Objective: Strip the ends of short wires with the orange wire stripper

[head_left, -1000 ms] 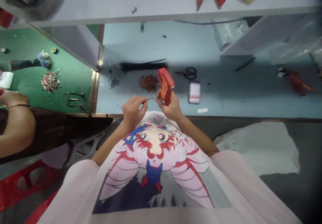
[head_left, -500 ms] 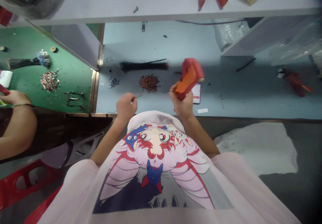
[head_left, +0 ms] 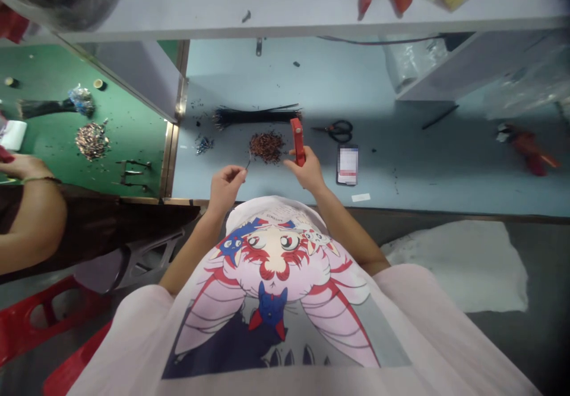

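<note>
From my remote post I record 2 hands above a light-blue, flat workbench (head_left: 401, 173). The left hand (head_left: 227, 187) is closed in a pinch on 1 thin, dark wire (head_left: 248, 163), whose free end points up toward a loose heap of small copper-brown pieces (head_left: 266, 146). The right hand (head_left: 310, 170) is wrapped around a narrow, red hand tool (head_left: 297, 141), held upright just right of the heap and apart from the wire; I cannot tell how its jaws stand. Behind the heap I note a long bundle of straight black wires (head_left: 258, 116). Right of the tool lie black-handled metal scissors (head_left: 341, 130) and a rectangular, dark-edged phone (head_left: 348, 167), its screen lit. At far left, a co-worker's bent arm (head_left: 35, 221) is visible.
</note>
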`<state>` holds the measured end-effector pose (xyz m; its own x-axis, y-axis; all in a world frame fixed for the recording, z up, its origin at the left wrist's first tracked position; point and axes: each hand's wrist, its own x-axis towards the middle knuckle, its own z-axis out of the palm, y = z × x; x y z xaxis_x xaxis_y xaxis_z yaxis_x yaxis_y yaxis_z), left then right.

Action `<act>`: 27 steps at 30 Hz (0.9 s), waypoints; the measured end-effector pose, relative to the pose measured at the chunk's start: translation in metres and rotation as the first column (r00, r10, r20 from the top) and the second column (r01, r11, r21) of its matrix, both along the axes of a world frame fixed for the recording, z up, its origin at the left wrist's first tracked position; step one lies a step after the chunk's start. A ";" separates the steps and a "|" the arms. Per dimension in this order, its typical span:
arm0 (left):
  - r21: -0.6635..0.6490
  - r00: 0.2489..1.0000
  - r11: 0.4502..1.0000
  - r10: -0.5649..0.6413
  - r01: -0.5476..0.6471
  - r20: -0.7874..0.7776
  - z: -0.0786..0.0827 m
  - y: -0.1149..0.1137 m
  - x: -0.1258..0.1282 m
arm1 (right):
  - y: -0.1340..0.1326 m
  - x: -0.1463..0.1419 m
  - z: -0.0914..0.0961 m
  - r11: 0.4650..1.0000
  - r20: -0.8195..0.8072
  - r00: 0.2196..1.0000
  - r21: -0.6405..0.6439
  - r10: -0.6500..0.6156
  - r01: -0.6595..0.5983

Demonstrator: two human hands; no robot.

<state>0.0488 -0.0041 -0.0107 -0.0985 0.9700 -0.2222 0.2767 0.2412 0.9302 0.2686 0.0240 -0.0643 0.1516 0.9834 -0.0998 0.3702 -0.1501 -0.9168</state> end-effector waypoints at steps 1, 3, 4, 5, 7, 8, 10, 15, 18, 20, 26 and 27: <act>-0.003 1.000 1.000 0.004 -0.004 0.007 -0.001 0.000 -0.001 | -0.001 0.004 0.001 1.000 -0.017 1.000 0.012 -0.005 0.005; -0.015 1.000 1.000 0.003 -0.003 0.020 -0.004 0.002 -0.002 | -0.004 0.013 0.003 0.999 -0.057 0.998 0.033 -0.007 0.008; -0.022 1.000 1.000 0.001 0.000 0.027 -0.006 0.002 -0.002 | -0.005 0.017 0.002 0.999 -0.076 0.997 0.035 -0.003 0.006; -0.030 1.000 1.000 -0.002 0.003 0.031 -0.007 0.003 -0.001 | -0.008 0.021 0.001 1.000 -0.086 0.996 0.025 -0.004 0.006; -0.041 0.999 0.999 -0.008 0.010 0.042 -0.007 0.004 0.002 | -0.014 0.026 -0.004 0.999 -0.093 0.996 -0.033 -0.013 0.010; -0.044 0.999 0.999 -0.012 0.014 0.048 -0.006 0.005 0.004 | -0.018 0.027 -0.007 0.997 -0.103 0.995 -0.078 -0.017 0.009; -0.037 0.998 0.999 -0.020 0.023 0.058 -0.003 0.005 0.008 | -0.026 0.028 -0.009 0.983 -0.195 0.981 -0.182 -0.019 -0.017; 0.065 0.997 0.997 0.028 -0.033 0.069 0.009 0.005 0.017 | -0.044 0.023 0.012 0.909 -0.693 0.718 -0.340 -0.068 -0.243; 0.183 0.995 0.981 0.059 -0.072 0.075 0.015 0.005 0.022 | -0.046 0.020 0.035 0.834 -0.893 0.448 -0.287 -0.054 -0.470; 0.250 0.995 0.965 0.068 -0.083 0.068 0.018 0.005 0.026 | -0.047 0.018 0.049 0.778 -0.949 0.313 -0.219 -0.030 -0.588; 0.362 0.996 0.929 0.085 -0.080 0.002 0.025 0.004 0.034 | -0.053 0.006 0.070 0.703 -0.985 0.166 -0.089 0.042 -0.706; 0.380 0.996 0.922 0.086 -0.076 -0.009 0.026 0.003 0.034 | -0.054 0.005 0.071 0.702 -0.987 0.156 -0.077 0.048 -0.708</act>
